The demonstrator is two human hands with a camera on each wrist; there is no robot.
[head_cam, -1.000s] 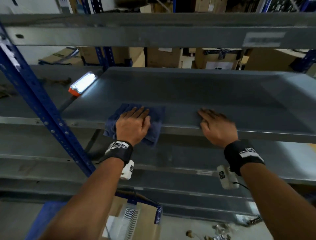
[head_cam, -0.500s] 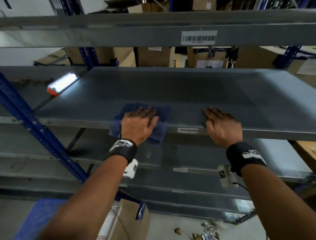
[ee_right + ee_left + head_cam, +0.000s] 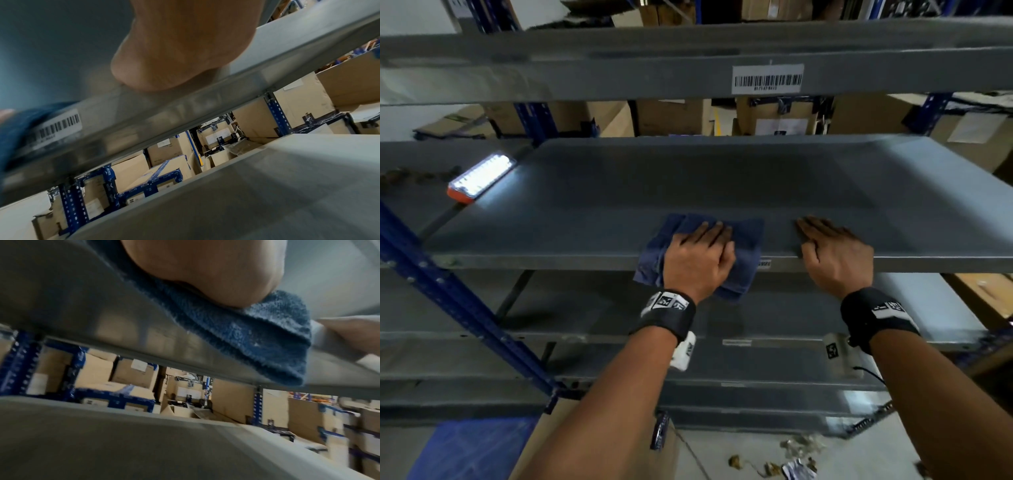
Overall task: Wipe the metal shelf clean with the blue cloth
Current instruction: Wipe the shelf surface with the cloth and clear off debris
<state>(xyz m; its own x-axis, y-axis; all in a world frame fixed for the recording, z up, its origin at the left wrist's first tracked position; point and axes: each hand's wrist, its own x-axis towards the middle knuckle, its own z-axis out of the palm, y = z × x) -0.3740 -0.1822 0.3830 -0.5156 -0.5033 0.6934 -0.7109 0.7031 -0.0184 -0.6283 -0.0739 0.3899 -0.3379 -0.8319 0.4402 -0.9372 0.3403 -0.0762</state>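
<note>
From the head view, our left hand [image 3: 697, 262] presses the blue cloth [image 3: 748, 240] flat at the front lip of the metal shelf [image 3: 688, 181], fingers extended; unwiped shelf runs lengthwise to either side. Our right hand [image 3: 832, 255] rests flat just beside it, holding nothing. At the left wrist, the cloth [image 3: 257, 337] drapes over the lip. At the right wrist, the palm [image 3: 174, 56] bears on the edge.

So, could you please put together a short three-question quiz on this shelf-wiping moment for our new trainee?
1. True or false: the blue cloth lies wholly on the metal shelf.
2. Which hand presses the cloth? A) left hand B) right hand
3. Fill in: the lit lamp lies on the shelf's far ____ corner.

Key: 1. False, it hangs over the front edge. 2. A. 3. left.
</note>
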